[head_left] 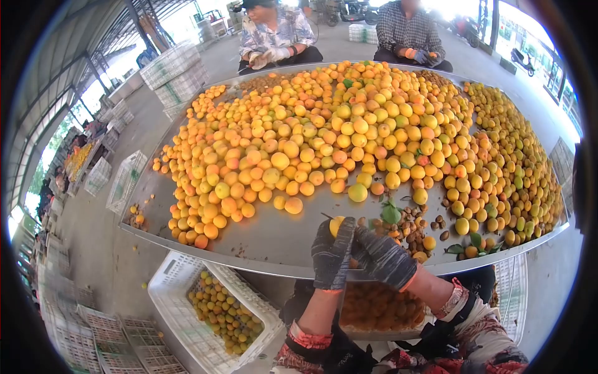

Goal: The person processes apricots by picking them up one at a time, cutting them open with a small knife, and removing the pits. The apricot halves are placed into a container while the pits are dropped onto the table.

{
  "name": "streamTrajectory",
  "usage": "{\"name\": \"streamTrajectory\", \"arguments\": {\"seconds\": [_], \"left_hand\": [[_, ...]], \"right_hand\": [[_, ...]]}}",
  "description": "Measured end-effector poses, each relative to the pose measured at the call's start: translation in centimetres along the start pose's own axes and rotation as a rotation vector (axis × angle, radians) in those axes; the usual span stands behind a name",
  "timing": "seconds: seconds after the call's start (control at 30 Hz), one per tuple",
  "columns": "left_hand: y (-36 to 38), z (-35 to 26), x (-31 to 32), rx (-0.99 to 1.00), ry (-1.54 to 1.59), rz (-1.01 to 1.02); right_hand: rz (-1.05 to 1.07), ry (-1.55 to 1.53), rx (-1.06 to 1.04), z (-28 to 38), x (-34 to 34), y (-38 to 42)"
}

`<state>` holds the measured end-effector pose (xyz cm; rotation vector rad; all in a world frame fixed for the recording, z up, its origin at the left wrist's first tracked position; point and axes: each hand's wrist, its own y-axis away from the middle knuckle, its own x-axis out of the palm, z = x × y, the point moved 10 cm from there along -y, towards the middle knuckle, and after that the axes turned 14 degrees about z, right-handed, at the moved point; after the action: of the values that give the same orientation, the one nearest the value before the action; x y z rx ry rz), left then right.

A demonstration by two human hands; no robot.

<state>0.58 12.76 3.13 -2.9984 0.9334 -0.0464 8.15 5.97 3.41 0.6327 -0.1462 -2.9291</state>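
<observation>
Both my hands wear dark grey knit gloves and meet over the near edge of a metal table (280,243). My left hand (332,258) is closed around a yellow apricot (336,225), whose top shows above the fingers. A short thin dark piece (326,215) sticks out beside the fruit. Pressed close to the left hand is my right hand (387,258), its fingers curled; what they hold, if anything, is hidden. Past my hands spreads a big heap of apricots (311,131). Right of them lie brown pits (411,224) and a green leaf (391,214).
Under the table's near edge stand a white crate (171,280) with greenish-yellow fruit and a container of orange-brown pieces (380,305). Two people sit across the table, one in a patterned shirt (280,34), one in a checked shirt (408,31). Stacked crates (174,75) rise at left.
</observation>
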Motion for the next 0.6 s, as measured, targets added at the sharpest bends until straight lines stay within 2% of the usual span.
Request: {"name": "streamTrajectory", "arguments": {"seconds": [0.03, 0.07, 0.1, 0.23, 0.33, 0.4, 0.43, 0.5, 0.6], "left_hand": [[0.3, -0.4, -0.2, 0.001, 0.0, -0.008], [0.5, -1.2, -0.3, 0.056, -0.012, -0.004], [0.6, -1.9, -0.3, 0.11, -0.023, 0.002], [0.6, -1.5, -0.2, 0.219, 0.056, 0.0], [0.0, 0.2, 0.1, 0.269, -0.115, -0.002], [-0.7, 4.0, -0.7, 0.101, -0.03, -0.126], [-0.7, 4.0, -0.8, 0.1, -0.031, -0.128], [-0.8, 4.4, -0.9, 0.006, 0.094, -0.109], [-0.5, 4.9, -0.4, -0.138, 0.289, -0.075]], "right_hand": [[0.007, 0.002, -0.004, 0.0, -0.5, -0.1], [-0.089, 0.6, -0.339, 4.4, -0.9, 0.9], [-0.187, 1.197, -0.671, 7.2, 1.4, 3.1], [-0.243, 1.184, -0.708, 7.2, 0.6, 4.3], [-0.245, 1.223, -0.662, 6.8, 1.3, 4.1], [-0.058, 0.313, -0.103, 1.2, -0.6, 0.9], [-0.056, 0.311, -0.104, 2.0, -0.3, 0.8], [-0.048, 0.273, 0.141, 1.5, -0.4, 0.9], [-0.081, 0.319, 0.084, 0.0, 0.1, 0.2]]}}
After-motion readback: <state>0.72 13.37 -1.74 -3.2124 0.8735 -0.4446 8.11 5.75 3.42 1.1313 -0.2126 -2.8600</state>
